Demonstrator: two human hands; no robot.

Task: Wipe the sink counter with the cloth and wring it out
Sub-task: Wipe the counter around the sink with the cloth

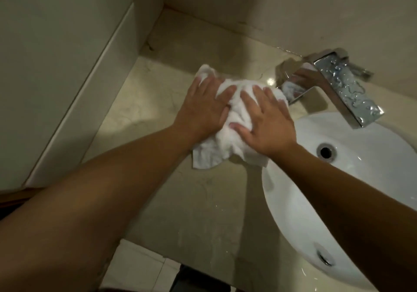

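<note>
I have my left hand (204,105) and right hand (268,120) side by side, each grip spread flat and pressing the bunched white cloth (230,133) onto the tabletop (158,102) left of the sink (352,178), near the faucet (338,84), so it mops rather than slides.

Likely a bathroom, white basin (338,178), chrome tap (338,84), marble-look counter (180,201)
</note>
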